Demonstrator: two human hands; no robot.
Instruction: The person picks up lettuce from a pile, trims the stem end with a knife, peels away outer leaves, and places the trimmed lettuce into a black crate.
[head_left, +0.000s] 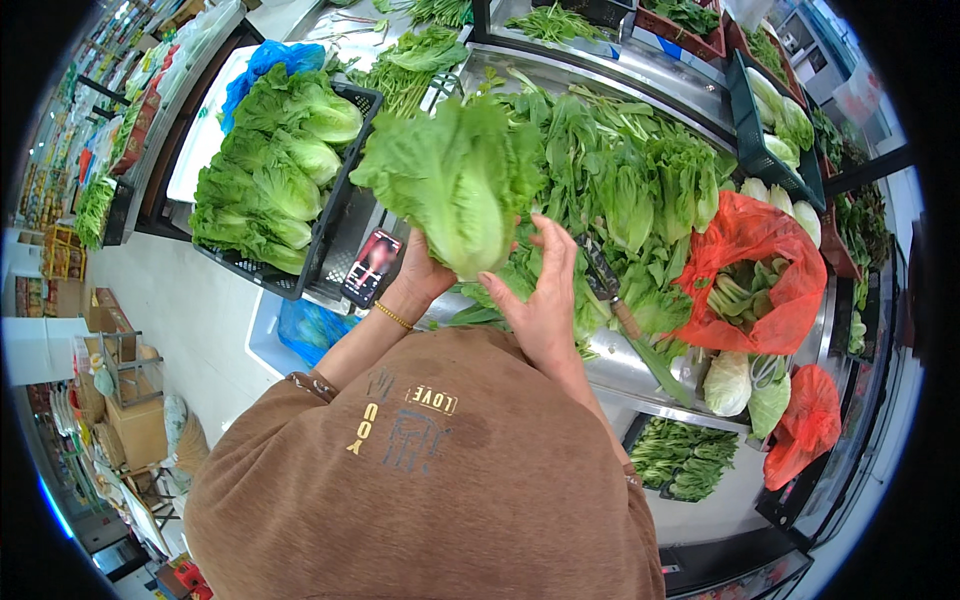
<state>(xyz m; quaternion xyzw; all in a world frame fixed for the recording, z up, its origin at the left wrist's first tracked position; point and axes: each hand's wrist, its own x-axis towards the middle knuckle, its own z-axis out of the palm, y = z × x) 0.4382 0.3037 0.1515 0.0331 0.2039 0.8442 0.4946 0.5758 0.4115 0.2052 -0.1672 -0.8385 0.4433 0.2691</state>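
Observation:
A large green lettuce head [455, 180] is held up at the centre, its pale base toward me. My left hand [420, 275] is closed on it from below and the left, its fingers partly hidden behind the leaves. My right hand [540, 290] has its fingers apart at the right of the lettuce, the thumb tip at or very near its base. Under it lie loose leafy greens [640, 190] on a metal counter [620, 370]. A knife [620, 305] with a brown handle rests on these greens, right of my right hand. A phone [372, 268] sits left of my left hand.
A black crate [315, 245] of lettuces stands at left, a blue plastic bag [275, 70] behind it. At right are a red bag [760, 320] of greens, pale cabbages [730, 385] and a green crate [760, 150]. A pale blue tub [270, 345] is below the phone.

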